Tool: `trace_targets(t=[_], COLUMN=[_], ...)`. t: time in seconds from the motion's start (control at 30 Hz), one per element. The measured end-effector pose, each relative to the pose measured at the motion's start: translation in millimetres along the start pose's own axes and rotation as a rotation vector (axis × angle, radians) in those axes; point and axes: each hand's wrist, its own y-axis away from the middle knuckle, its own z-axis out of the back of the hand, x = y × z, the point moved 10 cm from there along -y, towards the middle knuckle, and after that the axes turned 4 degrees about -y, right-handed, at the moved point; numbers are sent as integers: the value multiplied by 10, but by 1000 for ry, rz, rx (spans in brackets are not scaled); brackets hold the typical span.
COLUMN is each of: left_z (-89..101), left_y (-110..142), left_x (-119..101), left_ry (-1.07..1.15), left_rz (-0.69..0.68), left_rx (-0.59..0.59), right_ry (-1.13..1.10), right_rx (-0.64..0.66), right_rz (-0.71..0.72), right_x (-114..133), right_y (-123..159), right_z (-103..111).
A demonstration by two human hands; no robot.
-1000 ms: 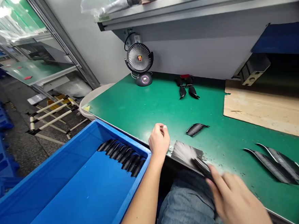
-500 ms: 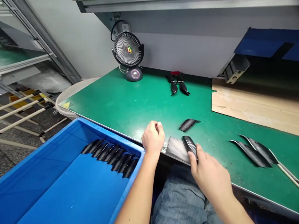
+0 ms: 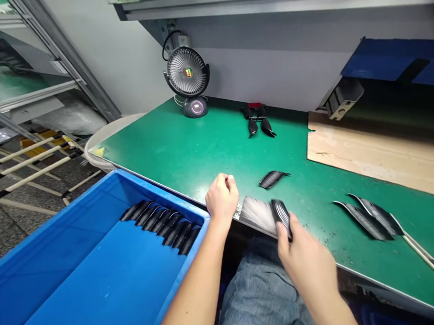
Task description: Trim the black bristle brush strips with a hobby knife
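Well, the green-topped bench (image 3: 186,150) stretches ahead of me, with a blue plastic crate (image 3: 159,193) just beside its near edge on my left. Inside the crate, black ribbed parts (image 3: 161,227) lie packed side by side in a tight row at the far end. My right hand (image 3: 306,265) grips a black ribbed piece (image 3: 282,218), fingers closed around it, right over a dark plate of pale bristles (image 3: 256,214) at the bench edge. My left hand (image 3: 222,199) sits curled shut beside that plate; I can't tell whether it holds anything small. The piece is close to the edge, so a loose hold could let it fall past the bench into my lap. A careless reach over the crate could also knock that tight row out of line.
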Motion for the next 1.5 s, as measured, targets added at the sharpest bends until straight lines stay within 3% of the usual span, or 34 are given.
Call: trace_targets(t=[0.33, 0.47, 0.63, 0.73, 0.77, 0.97, 1.17, 1.5], left_z=[-19, -40, -29, -17, -14, -20, -36, -29], left_y=[0, -6, -9, -6, -6, -10, -7, 1], left_x=[1, 5, -4, -5, -6, 2, 12, -10], left_ry=[-22, -24, -26, -27, -28, -32, -31, -13], left_rz=[12, 13, 13, 13, 12, 18, 14, 1], left_rx=[3, 14, 13, 15, 15, 20, 23, 11], right_ry=[-34, -40, -13, 31, 54, 31, 0, -62], right_rx=[-17, -80, -95, -177, -190, -93, 122, 142], right_rz=[47, 91, 275, 474, 482, 438, 145, 106], right_x=[19, 72, 160, 260, 272, 281, -53, 3], right_y=[-16, -9, -105, -38, -54, -220, -212, -219], right_z=[8, 70, 115, 216, 227, 145, -76, -70])
